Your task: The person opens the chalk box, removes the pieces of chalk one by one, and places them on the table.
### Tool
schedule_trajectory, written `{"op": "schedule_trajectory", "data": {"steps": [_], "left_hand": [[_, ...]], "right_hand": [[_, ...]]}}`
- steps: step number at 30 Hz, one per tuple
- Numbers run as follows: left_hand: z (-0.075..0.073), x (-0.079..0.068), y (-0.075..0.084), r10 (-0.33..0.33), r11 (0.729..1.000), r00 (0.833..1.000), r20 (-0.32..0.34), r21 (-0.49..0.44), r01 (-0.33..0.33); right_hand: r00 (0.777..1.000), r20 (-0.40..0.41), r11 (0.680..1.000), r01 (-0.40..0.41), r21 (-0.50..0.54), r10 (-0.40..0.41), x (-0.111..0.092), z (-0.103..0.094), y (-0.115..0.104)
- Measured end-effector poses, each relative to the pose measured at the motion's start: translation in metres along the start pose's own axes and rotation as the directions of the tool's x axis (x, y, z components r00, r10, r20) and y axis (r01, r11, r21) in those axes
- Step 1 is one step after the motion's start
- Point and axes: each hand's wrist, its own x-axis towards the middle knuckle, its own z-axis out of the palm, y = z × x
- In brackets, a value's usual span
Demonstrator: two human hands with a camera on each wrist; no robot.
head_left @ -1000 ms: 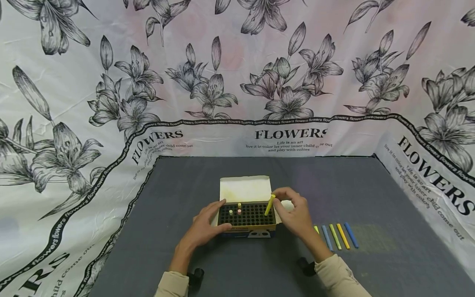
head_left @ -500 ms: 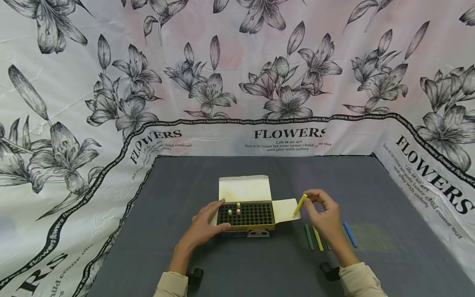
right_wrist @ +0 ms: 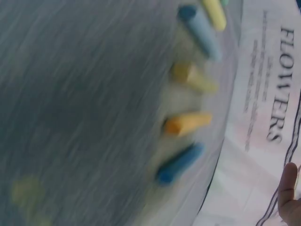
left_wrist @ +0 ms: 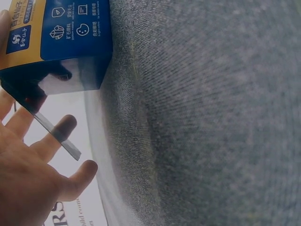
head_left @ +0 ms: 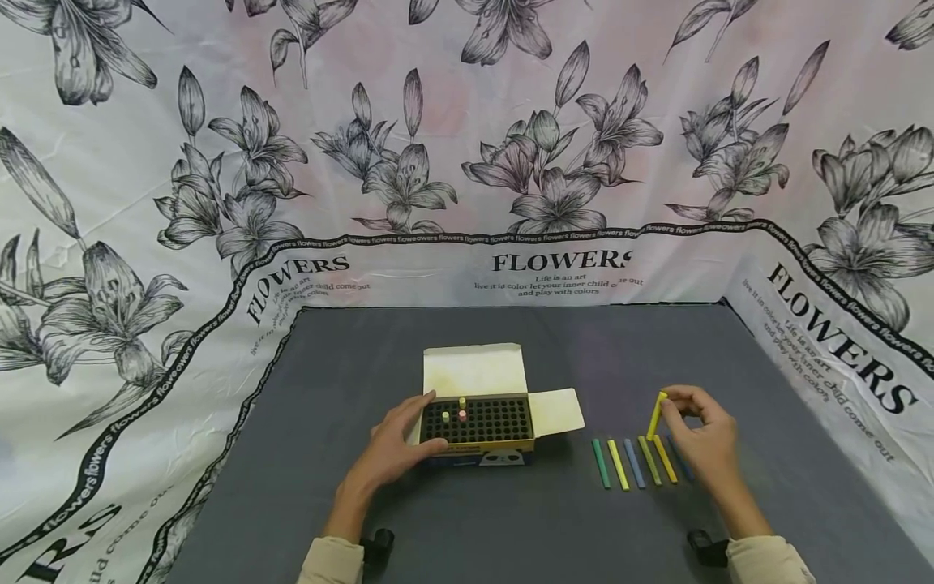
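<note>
My left hand (head_left: 390,446) grips the left end of an open chalk box (head_left: 477,448), thumb at the front and fingers at the side. In the left wrist view the box (left_wrist: 77,30) shows a blue and yellow wall. Several chalk tips (head_left: 462,415) stand in the black holed insert. Between thumb and fingers my right hand (head_left: 704,434) pinches a yellow chalk stick (head_left: 656,417), tilted, above the far end of a chalk row. That row holds a green chalk (head_left: 601,464), a yellow chalk (head_left: 619,465) and others; the rightmost blue chalk (right_wrist: 180,164) is partly behind my right hand in the head view.
The box's white lid (head_left: 474,369) is folded back, and a white side flap (head_left: 558,411) sticks out to the right. Grey cloth (head_left: 525,519) covers the table. Flower-printed fabric (head_left: 409,268) rises at the back and sides.
My right hand has carried the yellow chalk stick from over the box's right end rightward to the chalk row. The left hand has stayed on the box.
</note>
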Motion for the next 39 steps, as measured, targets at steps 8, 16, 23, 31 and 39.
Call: {"op": "schedule_trajectory", "data": {"steps": [8,16,23,31,39], "left_hand": [[-0.001,-0.002,0.000,-0.004,1.000,1.000,0.003,-0.013,0.004],[-0.001,-0.002,0.000,-0.005,1.000,1.000,-0.002,-0.002,0.005],[-0.001,0.000,-0.003,0.005,1.000,1.000,-0.008,0.024,-0.005],[0.000,0.000,-0.002,-0.011,1.000,1.000,0.004,0.010,0.011],[0.000,0.001,-0.001,0.013,1.000,1.000,-0.001,0.017,-0.013]], "right_hand": [[0.997,0.056,0.990,-0.043,-0.134,0.051,0.001,-0.025,0.021],[0.962,0.270,0.946,0.042,-0.320,0.048,0.007,-0.044,0.038],[0.842,0.490,0.885,0.035,-0.464,0.224,0.022,-0.050,0.051],[0.746,0.586,0.835,0.075,-0.546,0.316,0.034,-0.048,0.056],[0.721,0.603,0.820,0.086,-0.566,0.341,0.034,-0.047,0.063]]}}
